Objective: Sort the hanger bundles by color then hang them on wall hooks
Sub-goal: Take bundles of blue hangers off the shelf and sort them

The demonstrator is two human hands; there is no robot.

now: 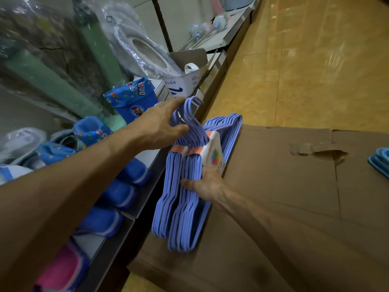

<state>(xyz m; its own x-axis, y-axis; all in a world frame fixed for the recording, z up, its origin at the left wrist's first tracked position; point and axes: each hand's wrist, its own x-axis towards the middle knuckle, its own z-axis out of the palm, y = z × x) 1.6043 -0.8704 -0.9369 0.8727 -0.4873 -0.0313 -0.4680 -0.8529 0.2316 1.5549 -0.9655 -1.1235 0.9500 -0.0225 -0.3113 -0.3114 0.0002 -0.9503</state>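
centre of the frame: periwinkle-blue hanger bundles [181, 199], several packs pressed together, each banded by an orange-and-white paper label [212, 150], lying tilted over the left edge of a big brown cardboard box [284, 186] that fills the lower right. hooks of the bundles [189, 114] pointing up toward mid-frame, gripped by the left hand [160, 127], thumb below and fingers curled over the top of the hooks. lower down, right hand [205, 182] clamped on the body of the bundles, fingers wrapped round the bars just below the label, thumb on the near side. another pack of the same blue behind, resting on the box top. at the far right edge, a light-blue plastic item [380, 163], only partly in view. left side of the frame: a shelf [145, 197] with blue slippers [117, 194], a pink one at lower left, blue printed children's boots [132, 100], and plastic-wrapped goods in the upper left. yellow-tan floor [315, 60] at upper right.
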